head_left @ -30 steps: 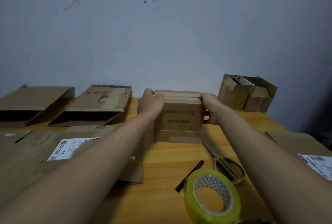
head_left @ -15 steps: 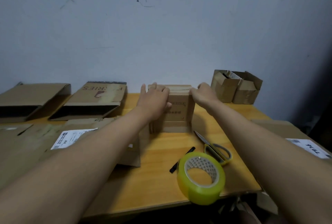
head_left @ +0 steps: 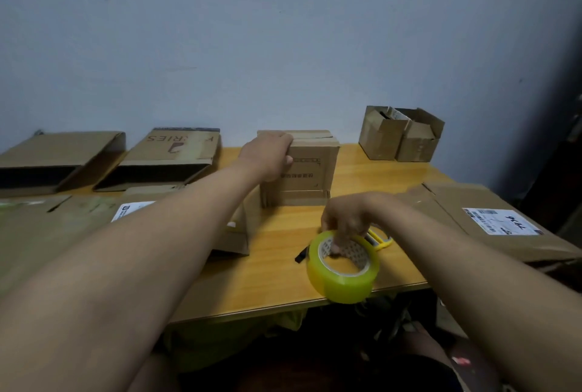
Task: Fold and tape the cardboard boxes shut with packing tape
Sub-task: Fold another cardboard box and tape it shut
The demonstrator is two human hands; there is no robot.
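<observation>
One brown box, flaps folded, upright | left hand fingers grip it | right hand fingers pinch yellow tape roll

Small box stands upright mid-tabletop toward the back edge, left hand on its top-left corner; two opened boxes sit touching each other at the back-right corner, two flattened boxes side by side along the back edge at left. Tape roll stands on edge near the front edge, right of centre, right hand on top with fingers in the core; scissors just behind it, a thin stick just left of it. Flat cardboard with a label covers the left side, another labelled sheet overhangs the right edge.
</observation>
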